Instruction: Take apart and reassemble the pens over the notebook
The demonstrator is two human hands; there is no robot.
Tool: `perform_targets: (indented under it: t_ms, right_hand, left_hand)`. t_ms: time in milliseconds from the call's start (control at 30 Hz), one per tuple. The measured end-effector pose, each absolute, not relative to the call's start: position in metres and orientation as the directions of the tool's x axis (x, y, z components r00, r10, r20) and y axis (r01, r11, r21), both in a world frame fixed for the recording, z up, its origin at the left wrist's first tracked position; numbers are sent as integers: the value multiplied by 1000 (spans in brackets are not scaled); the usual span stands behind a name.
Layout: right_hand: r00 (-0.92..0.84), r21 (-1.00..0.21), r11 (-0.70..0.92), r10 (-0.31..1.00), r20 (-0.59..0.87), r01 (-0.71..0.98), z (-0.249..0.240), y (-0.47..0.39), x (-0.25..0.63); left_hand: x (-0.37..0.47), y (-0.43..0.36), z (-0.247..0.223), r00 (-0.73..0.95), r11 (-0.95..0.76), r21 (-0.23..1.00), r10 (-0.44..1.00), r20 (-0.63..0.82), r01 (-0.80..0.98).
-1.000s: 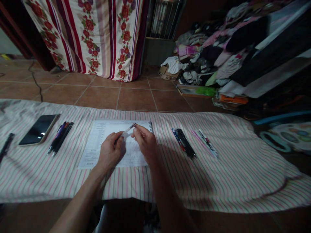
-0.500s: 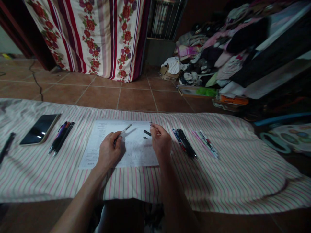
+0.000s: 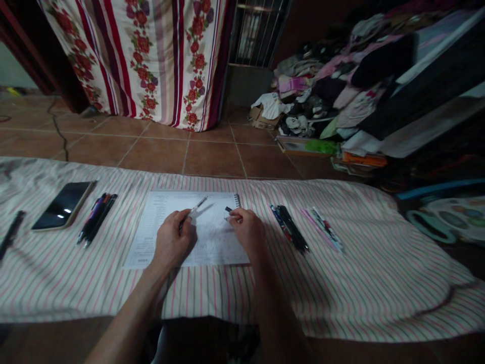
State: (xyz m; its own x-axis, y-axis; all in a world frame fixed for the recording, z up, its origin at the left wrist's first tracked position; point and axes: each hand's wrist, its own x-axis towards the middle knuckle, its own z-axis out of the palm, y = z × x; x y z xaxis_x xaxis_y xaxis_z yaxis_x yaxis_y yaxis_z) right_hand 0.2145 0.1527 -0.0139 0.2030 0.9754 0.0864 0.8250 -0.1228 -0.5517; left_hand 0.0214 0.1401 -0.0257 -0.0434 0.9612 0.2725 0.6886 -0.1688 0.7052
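Note:
My left hand [image 3: 174, 236] is closed around a slim pen [image 3: 199, 205], whose clear, thin end points up and to the right over the page. Under both hands lies a spiral notebook [image 3: 212, 242] with printed and scribbled paper. My right hand [image 3: 248, 230] is at the notebook's right side, fingertips pinched low over the page. By those fingertips are a short black pen part [image 3: 228, 209] and a tiny piece [image 3: 227, 218]. Whether the fingers grip the tiny piece is too small to tell.
On the striped cloth [image 3: 359, 283] a phone [image 3: 64, 205] and several pens [image 3: 96, 220] lie at left, a dark pen [image 3: 12, 232] farther out. Several black pens [image 3: 291, 227] and patterned pens [image 3: 324, 227] lie at right. Beyond are a floral curtain [image 3: 162, 60] and piled clothes [image 3: 326, 86].
My right hand has come down and left from the notebook's spiral edge to the small parts on the page. My left hand still holds the pen, almost unmoved.

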Motion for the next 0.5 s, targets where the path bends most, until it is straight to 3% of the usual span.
perform_targets:
  t_ms: [167,500]
  right_hand:
    - [182,-526,-150,983,9,837,-9,150,210]
    - [144,-571,-100,989,33,815,-21,154,219]
  left_hand:
    - [22,139,-24,-40,-177,701,959,281,691]
    - [22,139,-23,-27,-162,686,966,255,710]
